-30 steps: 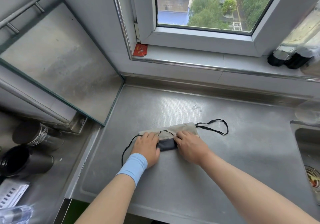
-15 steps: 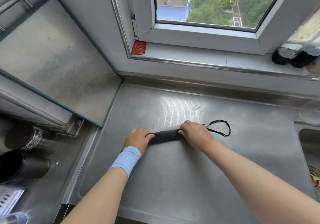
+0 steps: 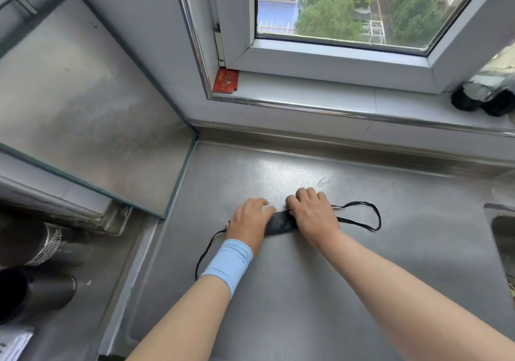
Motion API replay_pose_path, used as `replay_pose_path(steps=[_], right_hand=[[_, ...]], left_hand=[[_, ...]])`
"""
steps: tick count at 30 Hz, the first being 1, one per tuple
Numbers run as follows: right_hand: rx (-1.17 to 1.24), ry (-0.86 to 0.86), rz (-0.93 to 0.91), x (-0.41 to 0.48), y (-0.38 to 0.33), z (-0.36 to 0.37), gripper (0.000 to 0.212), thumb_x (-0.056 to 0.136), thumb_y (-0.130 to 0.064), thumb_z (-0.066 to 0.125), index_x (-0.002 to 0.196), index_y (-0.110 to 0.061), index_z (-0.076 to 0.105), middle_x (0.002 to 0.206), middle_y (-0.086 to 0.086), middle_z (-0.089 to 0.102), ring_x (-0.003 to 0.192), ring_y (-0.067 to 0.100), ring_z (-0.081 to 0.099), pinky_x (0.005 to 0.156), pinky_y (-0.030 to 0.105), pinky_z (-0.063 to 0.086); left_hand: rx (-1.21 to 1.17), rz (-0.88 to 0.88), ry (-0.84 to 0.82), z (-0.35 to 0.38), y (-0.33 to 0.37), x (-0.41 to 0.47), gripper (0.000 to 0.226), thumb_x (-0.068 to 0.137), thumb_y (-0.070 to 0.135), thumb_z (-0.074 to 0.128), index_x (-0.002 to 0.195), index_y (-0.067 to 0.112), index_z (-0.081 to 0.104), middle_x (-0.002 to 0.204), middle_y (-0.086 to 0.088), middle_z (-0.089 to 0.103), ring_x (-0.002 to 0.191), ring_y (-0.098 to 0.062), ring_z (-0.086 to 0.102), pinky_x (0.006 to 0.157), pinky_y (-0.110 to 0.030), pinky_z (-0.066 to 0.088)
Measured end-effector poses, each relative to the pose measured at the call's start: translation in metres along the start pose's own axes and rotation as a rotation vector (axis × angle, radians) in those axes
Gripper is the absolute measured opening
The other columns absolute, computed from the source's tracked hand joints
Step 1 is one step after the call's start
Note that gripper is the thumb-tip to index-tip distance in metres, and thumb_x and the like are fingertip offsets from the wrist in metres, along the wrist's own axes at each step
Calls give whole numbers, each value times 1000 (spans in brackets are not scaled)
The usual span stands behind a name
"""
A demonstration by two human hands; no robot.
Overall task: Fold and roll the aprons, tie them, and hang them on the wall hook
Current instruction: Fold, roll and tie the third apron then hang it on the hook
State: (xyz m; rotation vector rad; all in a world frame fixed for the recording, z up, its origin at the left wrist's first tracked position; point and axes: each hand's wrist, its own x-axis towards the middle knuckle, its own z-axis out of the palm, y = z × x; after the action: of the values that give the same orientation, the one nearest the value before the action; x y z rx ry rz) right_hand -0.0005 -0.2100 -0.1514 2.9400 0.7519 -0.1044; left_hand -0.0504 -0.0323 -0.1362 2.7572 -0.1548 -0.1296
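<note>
- Stainless-steel worktop (image 3: 306,305) carried a dark rolled apron (image 3: 278,223), which lay crosswise near the worktop's middle, somewhat toward the back edge.
- Left hand (image 3: 249,221), with a pale blue wristband (image 3: 228,263) on its wrist, lay palm-down over the roll's left end. Its fingers were curled over the far side and gripped the roll, though the fingertips were blurred.
- Right hand (image 3: 313,213) covered the roll's right end, with its fingers bent over the far side and gripping it likewise.
- One black tie string (image 3: 204,252) trailed from under the left hand toward the worktop's front-left. A second black tie loop (image 3: 374,215) lay flat on the worktop just right of the right hand.
- Sink (image 3: 501,238) adjoined the worktop's right edge, and a glass panel (image 3: 92,115) stood along the left edge, reaching the back-left corner.
- Red card (image 3: 226,81) lay on the window sill (image 3: 306,93) behind the back edge, and dark bottles (image 3: 473,100) stood at the sill's right end.
- Two dark cups (image 3: 33,296) lay beyond the left edge.
</note>
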Motion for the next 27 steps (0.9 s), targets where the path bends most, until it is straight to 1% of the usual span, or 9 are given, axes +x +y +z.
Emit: replay_pose_path(steps=[3, 7, 9, 12, 14, 19, 21, 23, 27], right_hand=[[14, 60, 37, 3, -4, -1, 11, 82, -18, 68, 89, -17, 60, 90, 8, 57, 79, 30, 52, 66, 40, 41], [-37, 53, -124, -2, -11, 4, 19, 86, -14, 47, 97, -12, 61, 100, 10, 60, 86, 30, 55, 70, 39, 47], [99, -18, -130, -11, -12, 8, 45, 87, -18, 33, 119, -7, 62, 122, 14, 61, 108, 34, 59, 92, 46, 50], [286, -196, -94, -25, -4, 10, 75, 82, -28, 25, 152, -4, 30, 162, 12, 21, 150, 30, 18, 123, 41, 5], [286, -267, -128, -26, 2, 10, 77, 85, -24, 32, 157, -8, 13, 165, 7, 1, 153, 25, -2, 122, 36, -8], [201, -280, -202, -19, 11, 8, 57, 102, -5, 28, 157, -9, 13, 165, 10, 3, 153, 28, 4, 123, 40, 6], [75, -264, -254, -20, 12, -2, 49, 103, -8, 29, 152, -8, 28, 162, 13, 21, 147, 31, 25, 117, 42, 24], [3, -171, -327, -23, 12, -18, 36, 97, -9, 36, 131, -12, 48, 137, 10, 53, 120, 30, 52, 96, 39, 40], [102, -131, -298, -25, 18, -58, 24, 92, -21, 48, 114, -22, 58, 109, -2, 63, 96, 24, 60, 73, 33, 32]], left_hand=[[79, 204, -196, 24, -1, -7, 56, 79, 24, 33, 130, 20, 57, 137, 1, 54, 127, -22, 51, 99, -41, 48], [175, 202, -301, 35, -8, -6, 61, 97, 35, 25, 155, 22, 9, 162, 8, 0, 149, -13, -3, 121, -41, -3], [165, 219, -313, 31, -10, 0, 64, 99, 34, 31, 155, 23, 2, 162, 8, -6, 148, -11, -10, 120, -39, -9], [143, 233, -347, 30, -14, 3, 69, 98, 36, 36, 155, 23, 1, 162, 7, -5, 148, -10, -10, 120, -37, -9], [95, 219, -364, 28, -15, 4, 70, 97, 35, 40, 155, 23, 4, 162, 7, -3, 148, -9, -9, 120, -36, -11], [-60, 90, -338, 18, -13, -1, 64, 95, 32, 53, 151, 17, 25, 162, 3, 10, 149, -13, 2, 121, -34, 0], [-82, 24, -314, 13, -15, -9, 57, 92, 31, 59, 144, 18, 39, 159, 1, 19, 148, -18, 10, 120, -34, 12], [-24, -15, -283, 5, -12, -20, 44, 89, 25, 61, 132, 23, 52, 146, 2, 35, 138, -20, 26, 112, -32, 27], [-23, -113, -321, -27, 14, -31, 21, 93, 15, 50, 110, 21, 60, 112, -3, 51, 108, -26, 50, 81, -32, 40]])
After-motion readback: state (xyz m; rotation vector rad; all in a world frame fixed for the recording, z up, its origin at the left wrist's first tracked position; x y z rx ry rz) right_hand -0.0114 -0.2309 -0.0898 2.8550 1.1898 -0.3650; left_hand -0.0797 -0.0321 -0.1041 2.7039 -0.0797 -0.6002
